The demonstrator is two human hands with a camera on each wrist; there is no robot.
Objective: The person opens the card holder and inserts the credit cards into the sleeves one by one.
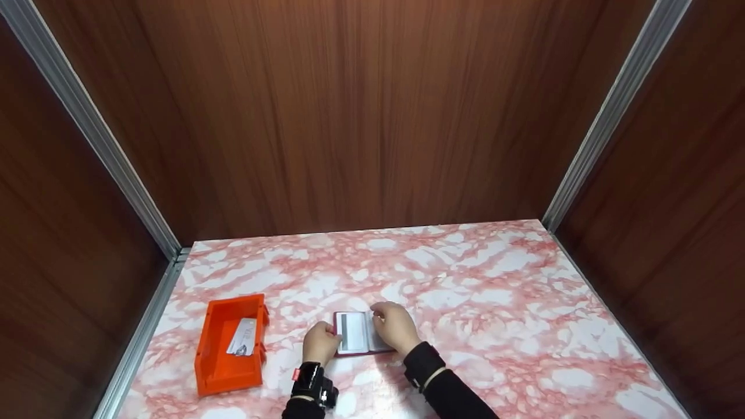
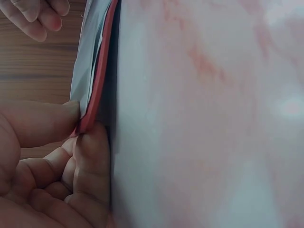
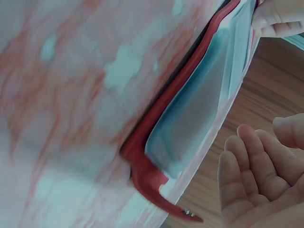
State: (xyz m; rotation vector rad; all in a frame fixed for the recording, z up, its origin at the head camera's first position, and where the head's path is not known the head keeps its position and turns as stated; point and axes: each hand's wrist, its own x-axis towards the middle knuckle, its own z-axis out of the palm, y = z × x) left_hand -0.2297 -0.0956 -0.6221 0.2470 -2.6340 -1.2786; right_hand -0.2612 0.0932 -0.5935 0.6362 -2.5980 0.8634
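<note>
A red card holder [image 1: 353, 333] with clear plastic sleeves lies spread open on the table. My left hand [image 1: 320, 342] pinches its left edge; in the left wrist view the thumb [image 2: 42, 122] is on the sleeves and a finger is beneath the red cover [image 2: 99, 76]. Over the right half is my right hand [image 1: 397, 327], hiding part of it. The right wrist view shows that hand [image 3: 266, 178] with loosely bent fingers, apart from the sleeves [image 3: 190, 118] and holding nothing. A red strap [image 3: 159, 194] with a metal snap sticks out from the cover.
An orange bin [image 1: 230, 383] stands to the left of the hands, with a whitish printed card [image 1: 242, 337] lying in it. The table [image 1: 477, 302] has a red and white marbled top. Brown wood-grain panels [image 1: 372, 116] enclose the back and sides.
</note>
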